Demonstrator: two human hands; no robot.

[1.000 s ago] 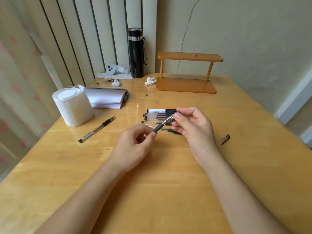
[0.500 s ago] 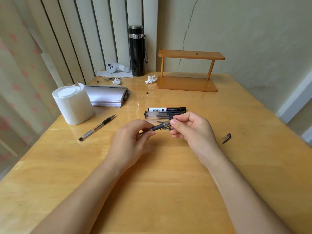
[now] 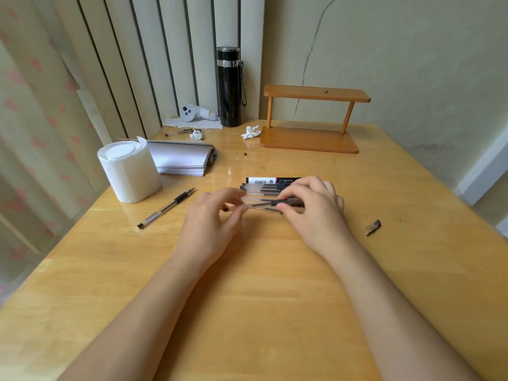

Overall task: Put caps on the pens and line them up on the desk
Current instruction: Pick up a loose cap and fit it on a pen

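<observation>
A row of capped pens (image 3: 265, 187) lies side by side at the middle of the wooden desk (image 3: 261, 298), with a white-and-black marker (image 3: 270, 180) at its far edge. My right hand (image 3: 312, 209) pinches a clear black-ink pen (image 3: 261, 204) by its dark right end and holds it level at the row's near edge. My left hand (image 3: 211, 215) is by the pen's left end with its fingers spread; motion blur hides any contact. An uncapped pen (image 3: 166, 209) lies alone to the left. A loose cap (image 3: 373, 227) lies to the right.
A toilet paper roll (image 3: 127, 171) and a notebook (image 3: 181, 160) are at the left. At the back stand a black flask (image 3: 228, 86), a wooden shelf (image 3: 312, 119), a white controller (image 3: 192, 114) and crumpled tissues (image 3: 250, 132).
Both hands moved away from me and lowered the pen from a tilted hold above the desk to level at the row's near edge. My left fingers have spread apart.
</observation>
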